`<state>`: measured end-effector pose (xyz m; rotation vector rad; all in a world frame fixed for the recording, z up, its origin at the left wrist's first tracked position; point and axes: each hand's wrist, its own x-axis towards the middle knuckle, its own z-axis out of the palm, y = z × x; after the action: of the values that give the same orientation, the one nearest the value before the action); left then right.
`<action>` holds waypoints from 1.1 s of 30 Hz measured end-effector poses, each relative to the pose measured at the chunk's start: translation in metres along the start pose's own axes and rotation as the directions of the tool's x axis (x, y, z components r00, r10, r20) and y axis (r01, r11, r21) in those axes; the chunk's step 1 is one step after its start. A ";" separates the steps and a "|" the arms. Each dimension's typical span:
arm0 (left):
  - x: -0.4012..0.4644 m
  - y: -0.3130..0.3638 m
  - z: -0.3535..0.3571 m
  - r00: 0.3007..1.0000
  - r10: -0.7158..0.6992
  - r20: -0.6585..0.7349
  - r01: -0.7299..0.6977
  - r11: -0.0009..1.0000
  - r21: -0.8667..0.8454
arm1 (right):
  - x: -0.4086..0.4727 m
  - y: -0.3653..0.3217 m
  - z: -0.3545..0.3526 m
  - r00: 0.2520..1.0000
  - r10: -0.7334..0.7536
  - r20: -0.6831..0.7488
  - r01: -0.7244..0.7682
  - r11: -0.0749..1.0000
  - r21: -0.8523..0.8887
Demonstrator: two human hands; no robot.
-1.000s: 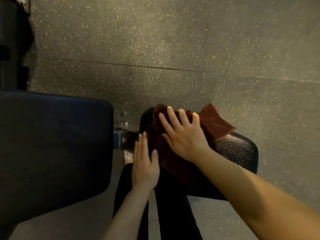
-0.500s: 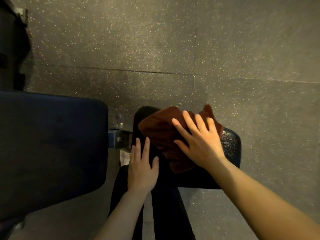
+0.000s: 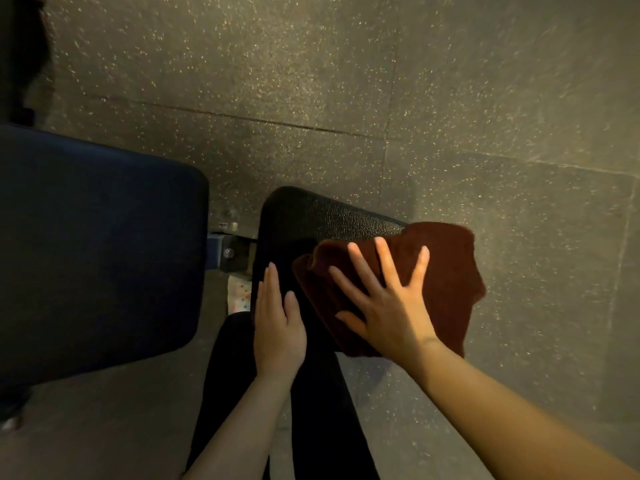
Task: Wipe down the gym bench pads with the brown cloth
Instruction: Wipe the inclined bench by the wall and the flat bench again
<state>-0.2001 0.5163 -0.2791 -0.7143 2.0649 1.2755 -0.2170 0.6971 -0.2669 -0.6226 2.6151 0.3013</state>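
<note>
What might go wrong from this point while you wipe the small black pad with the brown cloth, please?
1. The brown cloth already hangs past the right edge of the small black pad; another stroke that way could drag it onto the floor.
2. The right hand only presses with spread fingers, so the bunched cloth may slip.
3. The large blue pad could be skipped.

Far half of the small black pad (image 3: 332, 216) is open to reach; big blue pad (image 3: 97, 258) crowds the left (metal bracket (image 3: 230, 252) between), speckled floor (image 3: 519, 133) is wide open on the right.
</note>
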 end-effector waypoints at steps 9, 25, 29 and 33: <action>0.011 -0.001 -0.001 0.998 -0.063 0.007 0.062 0.993 0.101 | 0.135 -0.030 -0.013 0.999 0.039 -0.035 -0.034 0.989 0.146; 0.023 0.037 0.006 0.967 -0.237 0.096 0.214 0.956 0.201 | 0.028 0.052 -0.018 0.943 0.331 -0.040 -0.325 0.938 0.123; 0.023 0.033 0.006 0.966 -0.234 0.110 0.209 0.957 0.202 | 0.013 0.057 -0.017 0.928 0.373 -0.018 -0.366 0.917 0.157; 0.025 0.031 0.013 0.980 -0.195 0.046 0.183 0.965 0.190 | 0.060 0.038 -0.020 0.943 0.332 0.024 -0.332 0.930 0.156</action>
<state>-0.2361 0.5367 -0.2838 -0.7548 1.9789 0.9747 -0.2905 0.7020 -0.2724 -0.1229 2.7071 0.1896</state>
